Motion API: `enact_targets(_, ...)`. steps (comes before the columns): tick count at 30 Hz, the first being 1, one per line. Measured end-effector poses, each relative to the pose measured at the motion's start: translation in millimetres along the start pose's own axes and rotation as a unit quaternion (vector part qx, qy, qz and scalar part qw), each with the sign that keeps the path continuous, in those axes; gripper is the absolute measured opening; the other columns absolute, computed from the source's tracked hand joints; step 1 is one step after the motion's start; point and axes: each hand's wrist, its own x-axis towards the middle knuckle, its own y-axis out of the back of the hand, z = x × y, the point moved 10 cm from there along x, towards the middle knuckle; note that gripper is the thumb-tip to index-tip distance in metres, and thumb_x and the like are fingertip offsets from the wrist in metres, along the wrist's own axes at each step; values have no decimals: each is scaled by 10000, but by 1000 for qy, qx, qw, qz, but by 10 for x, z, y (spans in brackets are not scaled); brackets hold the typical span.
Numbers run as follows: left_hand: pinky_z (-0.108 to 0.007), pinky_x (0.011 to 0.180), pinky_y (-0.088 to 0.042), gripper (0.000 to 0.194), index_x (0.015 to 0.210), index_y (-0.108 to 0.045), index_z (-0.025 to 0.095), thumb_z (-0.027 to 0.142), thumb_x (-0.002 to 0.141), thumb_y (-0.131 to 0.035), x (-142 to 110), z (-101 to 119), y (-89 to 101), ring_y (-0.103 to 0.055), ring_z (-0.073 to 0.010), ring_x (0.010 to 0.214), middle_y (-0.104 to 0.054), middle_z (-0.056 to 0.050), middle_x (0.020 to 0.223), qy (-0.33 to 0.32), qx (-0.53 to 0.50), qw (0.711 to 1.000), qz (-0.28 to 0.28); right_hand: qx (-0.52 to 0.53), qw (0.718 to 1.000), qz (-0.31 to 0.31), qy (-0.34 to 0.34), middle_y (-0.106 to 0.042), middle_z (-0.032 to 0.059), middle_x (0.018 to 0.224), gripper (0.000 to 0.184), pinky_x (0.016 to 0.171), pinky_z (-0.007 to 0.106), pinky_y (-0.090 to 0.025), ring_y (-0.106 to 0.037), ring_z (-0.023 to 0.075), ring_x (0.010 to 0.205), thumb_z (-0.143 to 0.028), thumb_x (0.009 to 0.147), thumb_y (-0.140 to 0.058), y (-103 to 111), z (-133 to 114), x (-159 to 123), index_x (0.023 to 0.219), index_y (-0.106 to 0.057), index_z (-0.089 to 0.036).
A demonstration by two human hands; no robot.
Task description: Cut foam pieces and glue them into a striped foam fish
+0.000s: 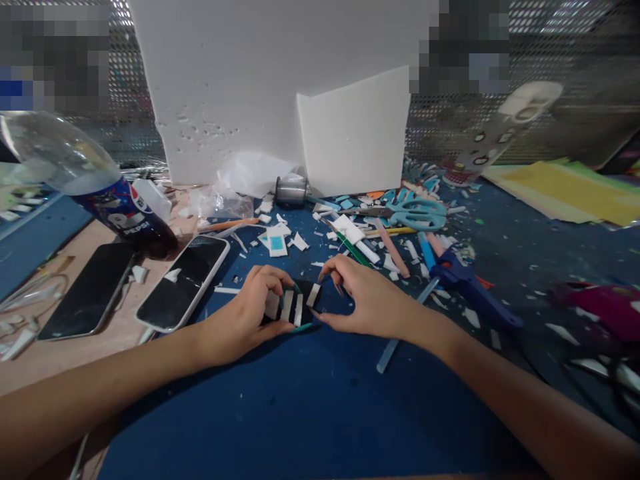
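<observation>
My left hand [253, 303] is closed around the edge of a small black piece [293, 310], low over the blue work surface. Pale strips [299, 309] stand on this piece side by side with dark gaps between them. Part of it is hidden by my left fingers. At its right end, my right hand [363, 297] has its thumb and forefinger curved to the two ends of a short white foam strip [313, 295], pinching it lengthwise. Whether that strip touches the black piece, I cannot tell.
Foam scraps [277, 241] litter the area beyond my hands, with scissors [417, 213] and a wire spool [291, 191]. A blue glue gun [473, 290] lies right. Two phones [183, 283] and a tilted Pepsi bottle [117, 207] are left. White foam boards [355, 133] stand behind.
</observation>
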Motion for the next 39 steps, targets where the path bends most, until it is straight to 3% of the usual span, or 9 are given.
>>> enact_targets(9,-369,746,-432,295,954,-272,201,164,871,-553,11,34,-24,-424,-242,972,-435,-135,1101,-10,10,1000,-14,31,998,-20,57,-510,61,905,461,534,279,-371,-481,153,662,-469,783,-578,-44,-86,2,1128,-452,-191)
enact_targets(14,-370,766,-431,300,958,-274,208,163,867,-556,23,32,-6,-427,-232,965,-439,-118,1084,-15,12,1000,4,64,995,-42,59,-499,84,1015,582,602,289,-434,-508,158,742,-444,775,-610,-7,-94,-21,1249,-383,-193)
enact_targets(16,-376,779,-430,310,955,-274,213,163,861,-565,20,19,4,-427,-229,965,-438,-110,1084,-10,10,1000,14,98,994,-37,35,-514,73,986,547,564,272,-431,-497,134,677,-454,804,-586,27,-68,-36,1240,-378,-198)
enact_targets(20,-396,809,-422,321,934,-277,219,141,844,-576,23,-22,61,-434,-232,982,-438,-100,1078,12,-7,998,54,204,977,14,-58,-480,-36,660,327,416,235,-333,-374,82,432,-491,915,-409,71,17,-94,1101,-415,-222)
enact_targets(23,-409,832,-417,327,934,-273,219,135,839,-575,38,-18,104,-438,-233,997,-438,-99,1067,16,-15,997,80,295,950,35,-98,-435,-73,540,309,377,221,-314,-331,62,347,-516,928,-372,28,7,-151,961,-431,-215)
enact_targets(25,-412,841,-416,327,936,-273,218,135,837,-573,46,-4,122,-440,-231,999,-439,-99,1064,14,-18,996,90,341,933,13,-114,-407,-93,462,326,353,217,-296,-288,59,302,-531,925,-372,-61,-14,-174,933,-432,-210)
enact_targets(27,-411,845,-416,327,933,-275,218,134,836,-575,48,2,120,-441,-228,999,-439,-98,1063,15,-21,995,92,386,914,-23,-122,-494,-79,485,343,333,213,-286,-265,53,286,-545,919,-378,-163,-37,-184,969,-426,-209)
enact_targets(31,-400,824,-425,318,927,-283,217,140,840,-579,40,-23,87,-443,-227,986,-441,-94,1060,25,-11,996,88,448,881,-74,-135,-691,30,793,359,319,208,-302,-291,24,289,-534,914,-408,-307,-43,-178,1046,-393,-200)
enact_targets(39,-413,806,-444,304,937,-290,219,145,841,-569,57,-80,50,-450,-239,985,-447,-93,1054,60,11,995,73,410,898,-36,-152,-571,-63,579,373,311,197,-306,-351,39,284,-452,855,-568,-252,60,-125,1056,-390,-194)
